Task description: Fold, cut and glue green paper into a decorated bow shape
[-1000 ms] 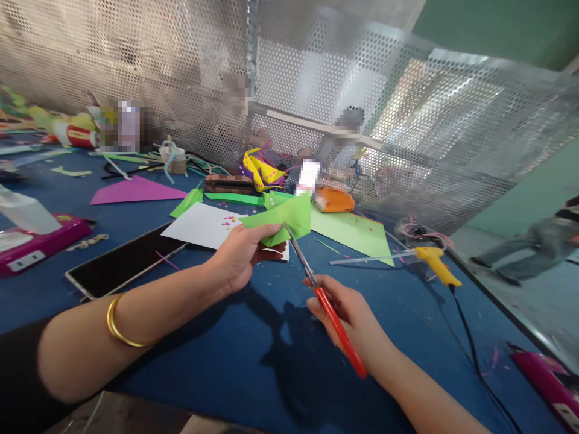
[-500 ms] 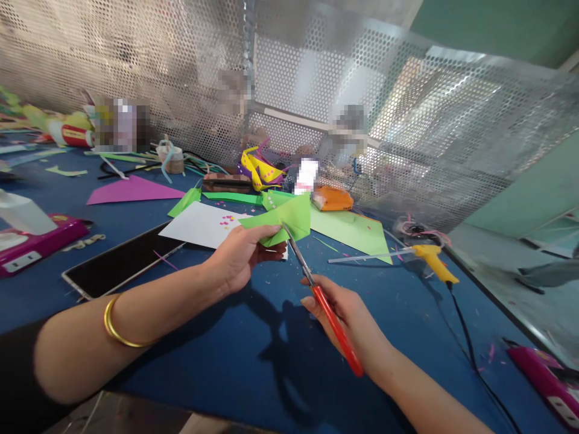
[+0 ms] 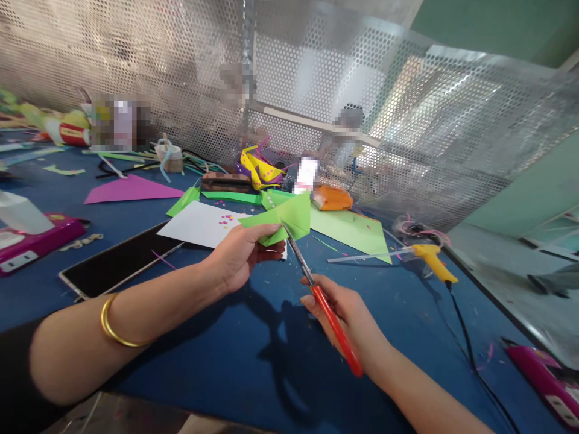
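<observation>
My left hand (image 3: 246, 253) pinches a piece of light green paper (image 3: 296, 214) above the table, thumb on top and fingers underneath. In my right hand (image 3: 346, 310) is a pair of scissors (image 3: 332, 319) with red handles, pointing up and to the left. The blade tips meet the green paper just right of my left thumb. Whether the blades are parted cannot be made out. Below the left hand's wrist lies a white sheet (image 3: 192, 226) with small pink and yellow paper bits (image 3: 226, 220) on it.
On the blue table (image 3: 203, 374) lie a dark tablet-like slab (image 3: 120, 262), a purple sheet (image 3: 133, 189), a pale green sheet (image 3: 353, 232) and an orange pouch (image 3: 332, 198). A yellow glue gun (image 3: 429, 259) trails its cord at right. Magenta power strips (image 3: 43, 241) sit at both sides; perforated metal (image 3: 312, 72) stands behind.
Both hands, the paper and the scissors stay nearly in place. The view has shifted very slightly.
</observation>
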`<state>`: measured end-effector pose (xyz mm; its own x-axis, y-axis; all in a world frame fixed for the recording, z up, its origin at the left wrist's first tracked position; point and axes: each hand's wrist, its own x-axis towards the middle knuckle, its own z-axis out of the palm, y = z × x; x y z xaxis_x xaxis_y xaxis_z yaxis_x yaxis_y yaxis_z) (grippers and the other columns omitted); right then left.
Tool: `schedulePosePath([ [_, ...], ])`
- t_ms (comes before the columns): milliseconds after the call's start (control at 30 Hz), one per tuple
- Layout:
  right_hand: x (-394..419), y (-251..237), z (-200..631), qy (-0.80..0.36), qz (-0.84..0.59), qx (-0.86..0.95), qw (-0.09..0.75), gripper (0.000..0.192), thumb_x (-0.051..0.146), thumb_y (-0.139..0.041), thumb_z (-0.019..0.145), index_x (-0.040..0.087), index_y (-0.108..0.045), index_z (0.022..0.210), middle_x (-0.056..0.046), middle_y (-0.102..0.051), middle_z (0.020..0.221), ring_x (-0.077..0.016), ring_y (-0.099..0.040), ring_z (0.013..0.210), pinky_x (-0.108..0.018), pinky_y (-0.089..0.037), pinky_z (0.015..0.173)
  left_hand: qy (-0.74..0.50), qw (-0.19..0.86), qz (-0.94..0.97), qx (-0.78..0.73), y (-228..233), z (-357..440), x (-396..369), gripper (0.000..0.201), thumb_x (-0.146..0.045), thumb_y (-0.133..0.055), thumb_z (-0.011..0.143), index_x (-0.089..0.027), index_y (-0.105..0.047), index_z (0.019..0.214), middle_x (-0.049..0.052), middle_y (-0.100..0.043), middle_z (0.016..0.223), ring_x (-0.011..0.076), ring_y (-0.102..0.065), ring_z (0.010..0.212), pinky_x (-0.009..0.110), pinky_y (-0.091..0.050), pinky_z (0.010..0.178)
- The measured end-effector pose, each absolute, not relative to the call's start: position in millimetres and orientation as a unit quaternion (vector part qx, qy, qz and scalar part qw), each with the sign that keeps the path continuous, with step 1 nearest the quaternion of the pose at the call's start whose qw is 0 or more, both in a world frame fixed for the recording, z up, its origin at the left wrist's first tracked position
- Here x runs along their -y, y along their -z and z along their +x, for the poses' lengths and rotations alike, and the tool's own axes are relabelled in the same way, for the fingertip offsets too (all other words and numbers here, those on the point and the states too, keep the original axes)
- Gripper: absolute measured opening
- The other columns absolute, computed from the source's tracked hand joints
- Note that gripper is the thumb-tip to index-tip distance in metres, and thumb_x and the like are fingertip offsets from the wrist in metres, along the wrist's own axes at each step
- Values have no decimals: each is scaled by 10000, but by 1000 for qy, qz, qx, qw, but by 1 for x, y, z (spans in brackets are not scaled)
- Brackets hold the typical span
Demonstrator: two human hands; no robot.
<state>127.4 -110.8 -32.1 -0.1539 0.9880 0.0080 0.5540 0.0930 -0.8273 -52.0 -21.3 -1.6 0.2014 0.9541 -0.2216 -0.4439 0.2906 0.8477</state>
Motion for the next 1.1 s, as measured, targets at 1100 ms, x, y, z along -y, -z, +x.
schedulePosePath([
  [1100,116,10,241,-29,-699,714,-16,317,313,-617,793,272,-669,1102,-39,-729,861,-245,-682,794,-288,-398,599,-405,654,454,-449,12,-52,23,196,-250,-779,661,-109,-709,778,70,-689,681,153,-627,535,214,-466,425],
])
